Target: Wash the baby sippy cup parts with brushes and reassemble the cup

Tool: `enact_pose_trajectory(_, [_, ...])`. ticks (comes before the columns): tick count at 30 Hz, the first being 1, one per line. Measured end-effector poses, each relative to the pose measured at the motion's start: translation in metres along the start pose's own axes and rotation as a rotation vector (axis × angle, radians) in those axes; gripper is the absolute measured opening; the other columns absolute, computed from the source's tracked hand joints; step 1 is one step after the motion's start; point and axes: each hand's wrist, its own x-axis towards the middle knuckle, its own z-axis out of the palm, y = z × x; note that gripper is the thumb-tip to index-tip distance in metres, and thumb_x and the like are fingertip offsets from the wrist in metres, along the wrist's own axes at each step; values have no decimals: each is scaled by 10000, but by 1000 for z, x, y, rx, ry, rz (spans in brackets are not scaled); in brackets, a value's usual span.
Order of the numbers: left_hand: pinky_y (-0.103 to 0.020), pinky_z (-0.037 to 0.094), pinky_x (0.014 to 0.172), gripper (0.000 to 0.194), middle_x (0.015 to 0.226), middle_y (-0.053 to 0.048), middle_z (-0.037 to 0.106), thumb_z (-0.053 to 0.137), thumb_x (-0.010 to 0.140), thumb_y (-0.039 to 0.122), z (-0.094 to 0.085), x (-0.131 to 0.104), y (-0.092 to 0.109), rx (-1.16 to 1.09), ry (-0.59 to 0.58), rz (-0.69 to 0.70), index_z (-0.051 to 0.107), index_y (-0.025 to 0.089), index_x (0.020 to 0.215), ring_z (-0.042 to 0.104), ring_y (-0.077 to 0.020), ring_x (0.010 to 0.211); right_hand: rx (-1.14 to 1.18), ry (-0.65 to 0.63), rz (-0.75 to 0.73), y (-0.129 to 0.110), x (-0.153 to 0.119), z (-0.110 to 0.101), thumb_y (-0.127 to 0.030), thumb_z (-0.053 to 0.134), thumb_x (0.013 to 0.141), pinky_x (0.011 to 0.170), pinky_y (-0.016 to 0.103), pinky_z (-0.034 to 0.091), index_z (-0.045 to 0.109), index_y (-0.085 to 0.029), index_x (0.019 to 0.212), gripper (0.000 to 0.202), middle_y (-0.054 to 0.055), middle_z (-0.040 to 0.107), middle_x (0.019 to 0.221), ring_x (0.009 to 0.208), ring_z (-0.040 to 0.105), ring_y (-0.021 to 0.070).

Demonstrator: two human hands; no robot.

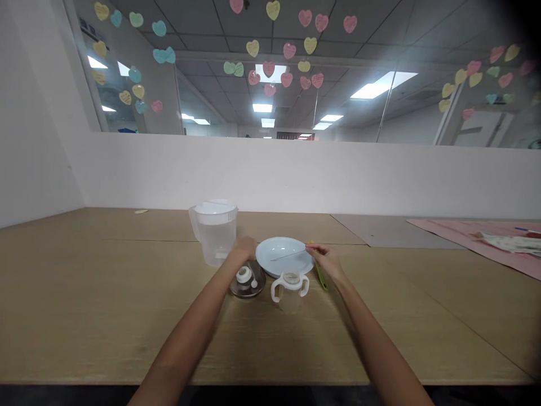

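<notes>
My right hand (325,259) pinches the end of a thin wire-like stick (289,255) at the right rim of a white bowl (270,269); the stick reaches over the bowl. My left hand (245,249) is closed above a round metal dish (234,288), between a clear pitcher and the bowl; what its fingers hold is hidden. In the dish lie a white cap-like part (244,275) and a small white-tipped piece (254,283). A clear cup with two white handles (289,296) stands upright in front of the bowl.
The clear pitcher (217,239) with a white lid stands at the back left. A green brush-like tool (322,277) lies beside the bowl, under my right hand. Far right, a pink cloth (456,232) carries a white cloth (511,243). A wall with a window is behind the table.
</notes>
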Motion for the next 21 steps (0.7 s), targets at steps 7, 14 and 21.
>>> enact_pose_trajectory(7, [-250,476,647,148,699,-132,661,561,589,170,-51,-27,-12,-19,81,39,638,90,686,627,-209,739,161,-113,127,1,-2,1,-375,678,594,358,165,306,668,-134,843,347,35,626,696,462,429,55])
enact_pose_trajectory(14, [-160,444,481,223,738,-59,645,444,691,218,-59,-35,-12,-605,207,293,560,106,845,607,-114,612,423,46,110,-8,-1,1,-387,634,651,412,198,469,560,-155,767,269,55,643,829,604,591,119])
enact_pose_trajectory(21, [-220,452,671,198,849,-58,632,385,764,179,-27,-13,20,-329,337,403,547,141,871,590,-131,750,663,349,7,-10,11,-33,-331,563,730,589,201,533,470,-191,741,168,-54,562,545,540,596,80])
